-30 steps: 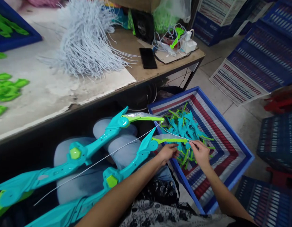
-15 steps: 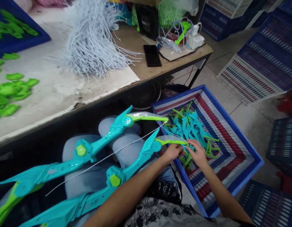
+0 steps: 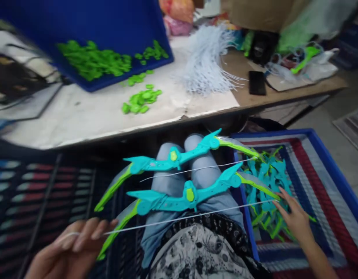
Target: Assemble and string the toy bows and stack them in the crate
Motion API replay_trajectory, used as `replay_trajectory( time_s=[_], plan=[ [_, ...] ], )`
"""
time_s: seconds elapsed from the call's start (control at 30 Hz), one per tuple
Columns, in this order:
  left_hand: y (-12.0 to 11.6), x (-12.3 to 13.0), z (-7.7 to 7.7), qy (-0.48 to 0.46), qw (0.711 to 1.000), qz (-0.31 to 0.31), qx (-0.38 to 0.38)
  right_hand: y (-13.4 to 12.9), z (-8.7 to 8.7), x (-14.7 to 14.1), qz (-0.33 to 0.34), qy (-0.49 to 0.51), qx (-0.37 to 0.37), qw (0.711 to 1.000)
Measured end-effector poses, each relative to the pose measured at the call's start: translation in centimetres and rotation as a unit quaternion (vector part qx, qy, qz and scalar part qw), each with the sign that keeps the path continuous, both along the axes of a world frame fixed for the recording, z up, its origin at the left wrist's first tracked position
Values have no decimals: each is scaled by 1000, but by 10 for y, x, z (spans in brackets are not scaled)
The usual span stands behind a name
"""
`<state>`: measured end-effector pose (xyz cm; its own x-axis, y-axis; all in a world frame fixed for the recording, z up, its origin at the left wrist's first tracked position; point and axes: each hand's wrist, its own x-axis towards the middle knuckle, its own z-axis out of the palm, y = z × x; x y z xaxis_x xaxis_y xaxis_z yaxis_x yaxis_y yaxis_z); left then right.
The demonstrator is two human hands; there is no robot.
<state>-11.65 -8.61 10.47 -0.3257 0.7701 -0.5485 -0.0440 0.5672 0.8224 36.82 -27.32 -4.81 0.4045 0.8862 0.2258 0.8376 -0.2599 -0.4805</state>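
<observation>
Two turquoise and lime-green toy bows lie across my lap, the far bow [image 3: 200, 147] behind the near bow [image 3: 208, 193]. My left hand [image 3: 77, 244] pinches the free end of a white string [image 3: 179, 220], at the near bow's left limb. Drawn nearly straight, the string runs to that bow's right tip. There my right hand [image 3: 295, 217] has thumb and fingers on either side of the tip, lightly gripping it. A second white string [image 3: 193, 169] hangs from the far bow's right tip, its left end loose.
A blue-rimmed crate [image 3: 315, 141] with many bow pieces stands at my right. On the table [image 3: 97, 124] are a blue bin [image 3: 129, 23], loose green parts [image 3: 141, 99], a bundle of white strings [image 3: 209, 62] and a phone [image 3: 257, 83]. Dark slatted crates [image 3: 24, 193] lie at left.
The view has swung left. My left hand has moved from the near bow's right tip to its left end, pulling the string along. My right hand stays at the right tip.
</observation>
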Motion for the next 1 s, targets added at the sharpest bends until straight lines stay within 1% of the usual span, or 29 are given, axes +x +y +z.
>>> replay_trajectory(
  time_s=[0.07,0.13,0.17,0.2,0.23,0.27,0.33,0.37,0.4,0.43,0.47,0.5,0.53,0.57,0.63,0.67,0.7,0.73,0.8,0.83,0.9,1.0],
  plan=[
    [-25,2,-9,-91,993,-71,34,11,17,2,54,-29,-10,998],
    [-45,15,-23,-173,974,-138,48,35,40,-10,94,-51,21,994],
    [-52,23,-30,-204,965,-155,50,52,52,-25,111,-54,52,991],
    [-57,31,-36,-226,959,-162,51,72,62,-46,129,-48,84,987],
    [-60,38,-41,-241,956,-158,49,93,71,-72,172,-37,105,979],
    [-62,43,-44,-251,955,-149,44,113,76,-104,239,-25,128,962],
    [-62,49,-49,-273,953,-130,32,149,76,-175,393,-11,107,913],
    [-61,50,-50,-285,949,-129,24,163,71,-210,449,-25,82,889],
    [-60,49,-50,-297,946,-132,17,173,65,-242,484,-50,41,873],
    [-60,49,-51,-308,942,-134,13,181,57,-268,503,-81,-4,861],
    [-60,47,-51,-317,939,-132,11,186,50,-288,511,-105,-52,851],
    [-60,46,-51,-325,938,-121,13,189,43,-300,512,-116,-96,846],
    [-61,44,-51,-332,938,-101,21,192,38,-305,509,-110,-131,844],
    [-61,41,-51,-334,939,-74,35,196,36,-303,508,-85,-157,843],
    [-62,34,-50,-312,947,-10,76,206,40,-286,521,13,-188,833],
    [-62,29,-49,-288,952,23,101,213,46,-274,530,77,-205,819],
    [-61,23,-49,-257,957,56,124,220,53,-263,538,142,-233,797],
    [-58,16,-48,-222,960,87,145,228,62,-254,540,205,-273,770],
    [-50,1,-47,-146,964,141,174,240,77,-242,513,308,-369,711],
    [-44,-6,-46,-111,963,161,184,244,82,-240,491,341,-412,687],
    [-34,-18,-44,-56,963,174,199,247,85,-242,454,380,-469,655],
    [-23,-29,-39,-8,966,135,220,245,76,-246,421,407,-497,640]
  ],
)
